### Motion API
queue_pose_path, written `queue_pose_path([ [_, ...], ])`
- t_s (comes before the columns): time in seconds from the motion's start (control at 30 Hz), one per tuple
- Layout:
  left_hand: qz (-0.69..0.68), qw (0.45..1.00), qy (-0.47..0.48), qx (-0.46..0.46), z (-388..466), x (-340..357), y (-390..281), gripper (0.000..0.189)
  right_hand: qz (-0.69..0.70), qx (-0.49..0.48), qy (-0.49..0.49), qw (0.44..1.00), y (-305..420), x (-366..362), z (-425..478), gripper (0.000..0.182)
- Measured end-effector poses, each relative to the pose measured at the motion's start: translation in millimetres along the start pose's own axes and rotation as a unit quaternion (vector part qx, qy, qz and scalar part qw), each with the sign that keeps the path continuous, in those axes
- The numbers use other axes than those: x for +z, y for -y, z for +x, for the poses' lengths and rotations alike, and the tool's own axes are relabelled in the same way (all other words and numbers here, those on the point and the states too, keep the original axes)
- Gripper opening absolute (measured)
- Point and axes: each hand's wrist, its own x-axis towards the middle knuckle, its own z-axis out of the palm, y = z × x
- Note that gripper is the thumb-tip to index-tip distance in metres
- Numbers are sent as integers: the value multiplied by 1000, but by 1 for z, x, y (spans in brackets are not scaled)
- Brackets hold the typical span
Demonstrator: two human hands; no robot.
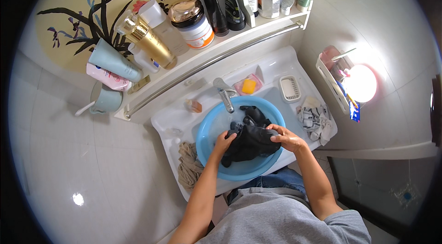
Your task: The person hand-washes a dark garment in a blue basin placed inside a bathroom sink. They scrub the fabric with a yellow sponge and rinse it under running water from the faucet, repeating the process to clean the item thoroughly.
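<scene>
A wet black cloth garment (250, 142) lies bunched in a round blue plastic basin (206, 161) that holds water. My left hand (224, 144) grips the garment at its left side, thumb on top. At the right side, my right hand (286, 138) pinches a fold of it between thumb and fingers. The basin stands in a white washbasin (165, 119), and the chrome faucet (226, 95) reaches over its far rim. Part of the garment is under water and cannot be seen.
Beige cloth (188, 166) lies left of the basin; white patterned cloth (315, 119) lies right. Behind are an orange soap bar (249, 86), a white soap dish (290, 88) and a small amber bottle (196, 106). A metal rail (214, 62) runs below a shelf crowded with bottles and tubes.
</scene>
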Motion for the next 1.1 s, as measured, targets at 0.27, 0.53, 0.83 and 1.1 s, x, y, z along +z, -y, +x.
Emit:
queue_pose_path([
  [0.27, -394, 908, -118, 75, -74, -67, -66, 24, -77, -123, -77, 986, 2, -11, -7, 20],
  [0.53, -368, 889, -173, 210, -129, -84, -107, 32, -138, -215, -153, 955, 16, 8, 29, 13],
  [0.83, -16, 990, -114, -87, -85, -59, -21, 44, -262, -76, -146, 951, 5, 3, 61, 17],
  [1.1, 374, 873, -129, 286, -50, -24, -58, 61, 35, 2, 56, 998, 10, -3, 48, 23],
])
